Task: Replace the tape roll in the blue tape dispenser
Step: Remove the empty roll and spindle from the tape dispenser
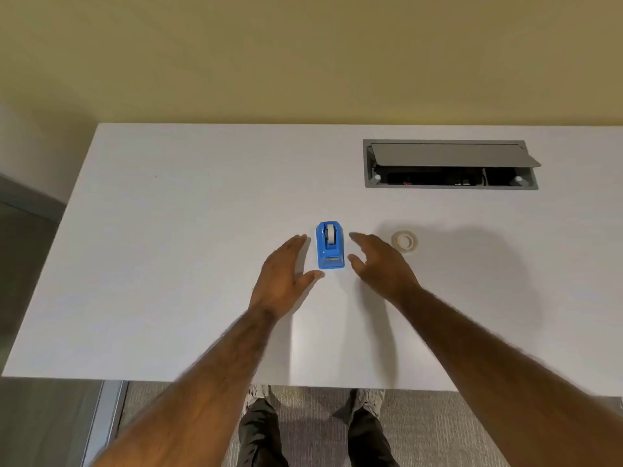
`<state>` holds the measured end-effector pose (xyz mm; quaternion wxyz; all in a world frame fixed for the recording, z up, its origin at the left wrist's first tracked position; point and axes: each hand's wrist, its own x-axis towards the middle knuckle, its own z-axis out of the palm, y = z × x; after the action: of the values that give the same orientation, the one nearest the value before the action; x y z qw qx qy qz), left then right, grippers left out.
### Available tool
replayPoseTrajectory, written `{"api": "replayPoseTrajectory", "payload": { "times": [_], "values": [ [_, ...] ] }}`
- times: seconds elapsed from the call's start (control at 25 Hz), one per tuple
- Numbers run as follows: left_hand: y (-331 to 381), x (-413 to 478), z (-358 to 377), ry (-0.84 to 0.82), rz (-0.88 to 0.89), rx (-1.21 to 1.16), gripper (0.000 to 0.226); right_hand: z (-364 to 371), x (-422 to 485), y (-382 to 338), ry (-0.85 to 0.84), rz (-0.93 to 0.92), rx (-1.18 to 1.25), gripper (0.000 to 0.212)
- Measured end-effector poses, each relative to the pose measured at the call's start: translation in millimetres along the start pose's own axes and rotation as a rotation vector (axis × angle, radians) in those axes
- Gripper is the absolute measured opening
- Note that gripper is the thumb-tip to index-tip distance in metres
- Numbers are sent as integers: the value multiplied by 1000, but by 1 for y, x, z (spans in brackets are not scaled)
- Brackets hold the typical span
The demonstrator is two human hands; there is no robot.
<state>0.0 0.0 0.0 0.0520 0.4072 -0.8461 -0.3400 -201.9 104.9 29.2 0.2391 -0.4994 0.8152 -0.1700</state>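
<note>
A small blue tape dispenser stands on the white table, with a white tape roll seated in its cradle and its cutter end toward me. My left hand hovers just left of it, fingers spread, thumb near the dispenser's front corner. My right hand is just right of it, fingers apart and curled a little. Neither hand touches the dispenser. A loose clear tape roll lies flat on the table, beyond my right hand's knuckles.
A grey cable box with its lid propped is recessed in the table at the back right. The table's near edge runs in front of my legs, its left edge drops to the floor. A yellow wall stands behind.
</note>
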Motion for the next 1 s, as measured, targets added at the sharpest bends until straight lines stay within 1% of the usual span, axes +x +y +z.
{"api": "replayPoseTrajectory", "payload": {
  "times": [0.08,0.16,0.28,0.4,0.6,0.84,1.0],
  "values": [
    [4,9,-1,-4,-4,-68,89,-2,11,-3,-36,18,144,56],
    [8,17,-4,-37,-1,-80,94,-6,22,-6,-61,-5,173,61],
    [10,21,0,-25,19,-72,94,-5,30,-8,-62,-67,180,62],
    [10,25,0,-19,44,-29,92,-7,36,-12,-41,-115,127,59],
    [12,28,-1,-8,102,55,83,-10,39,-22,-38,-139,20,52],
    [13,30,1,-21,81,54,86,-14,45,-32,-48,-139,-96,46],
    [13,29,0,-16,110,79,84,-14,47,-34,-29,-145,-104,40]
  ]
}}
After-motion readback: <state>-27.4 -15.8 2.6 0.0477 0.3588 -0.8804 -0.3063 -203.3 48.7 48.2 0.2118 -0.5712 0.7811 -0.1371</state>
